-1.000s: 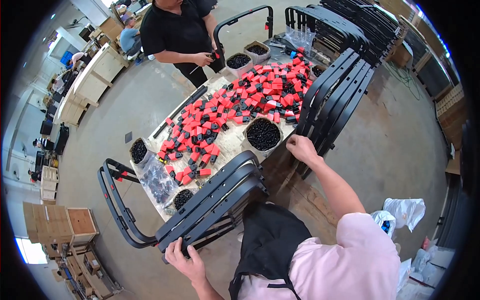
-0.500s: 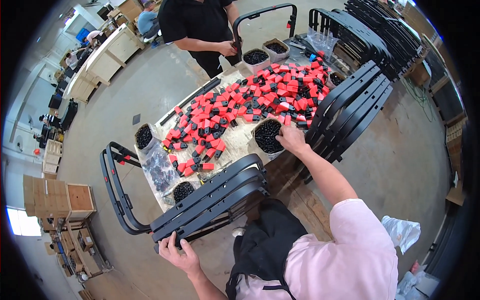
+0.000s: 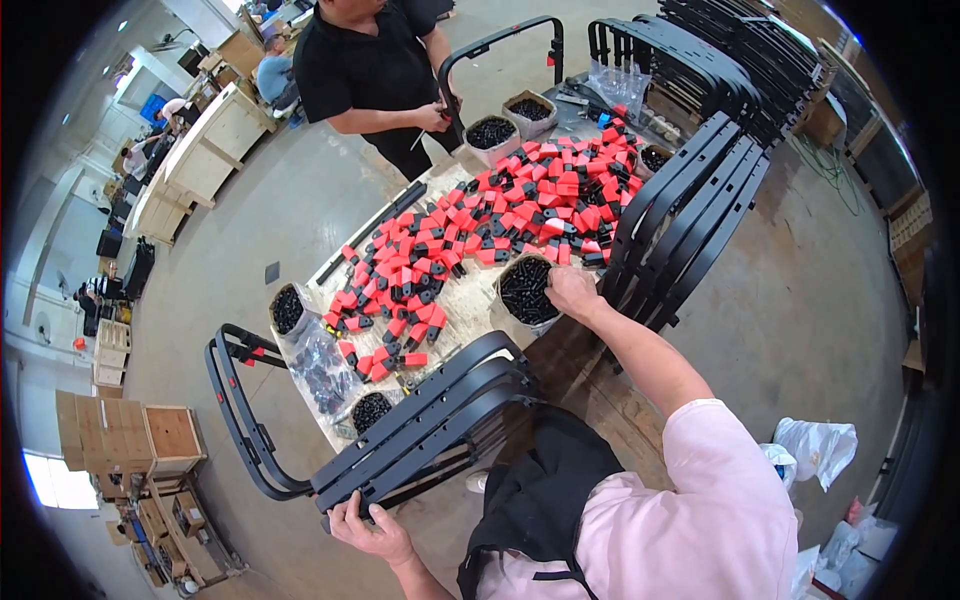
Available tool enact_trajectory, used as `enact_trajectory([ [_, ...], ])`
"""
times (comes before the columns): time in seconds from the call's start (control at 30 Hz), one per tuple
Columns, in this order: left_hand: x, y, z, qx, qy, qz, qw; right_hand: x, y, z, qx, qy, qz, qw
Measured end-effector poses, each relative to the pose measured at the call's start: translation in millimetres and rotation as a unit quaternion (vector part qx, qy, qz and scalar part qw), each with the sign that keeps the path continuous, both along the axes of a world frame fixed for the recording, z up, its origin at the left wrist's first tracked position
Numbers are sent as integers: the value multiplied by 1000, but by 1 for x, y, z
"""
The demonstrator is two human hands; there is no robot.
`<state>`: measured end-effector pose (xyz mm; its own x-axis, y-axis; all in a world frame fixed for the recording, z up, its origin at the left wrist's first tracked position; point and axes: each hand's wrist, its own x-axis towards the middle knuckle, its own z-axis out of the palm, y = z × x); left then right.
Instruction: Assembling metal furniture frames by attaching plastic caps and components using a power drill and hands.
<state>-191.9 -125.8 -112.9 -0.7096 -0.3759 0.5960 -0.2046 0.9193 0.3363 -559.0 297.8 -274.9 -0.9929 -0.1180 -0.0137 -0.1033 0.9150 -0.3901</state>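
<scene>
My left hand [image 3: 372, 534] is closed around the lower left end of a curved black metal frame [image 3: 425, 425], part of a stack tilted against the table's near edge. At the right rim of an open box of small black parts [image 3: 526, 290], my right hand [image 3: 574, 291] has its fingers curled in; their tips are hidden, and anything they hold cannot be made out. A large heap of red-and-black plastic pieces [image 3: 520, 200] spreads over the light wooden table [image 3: 465, 300] just beyond that box.
More black frames [image 3: 690, 205] lean at the table's right. Another frame stack [image 3: 240, 410] stands at the left corner. Further boxes of small black parts [image 3: 491, 132] sit around the table edge. Across it, a person in black [image 3: 365, 75] holds a frame [image 3: 500, 38].
The view has shifted slightly. My right hand has drawn back a little to the box's rim, its fingers more curled. My left hand stays on the frame end. The person opposite still holds a frame.
</scene>
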Motion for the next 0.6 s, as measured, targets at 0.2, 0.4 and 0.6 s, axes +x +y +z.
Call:
enact_trajectory([
  [0.2,-1,4,3,-3,5,8,1000,1,1,18,-43,-53,1,998],
  [0.4,-1,2,3,3,3,-6,1000,4,-6,10,15,-8,1,1000],
  [0.6,0,1,3,-8,0,-3,1000,3,-4,20,-48,-41,-23,998],
])
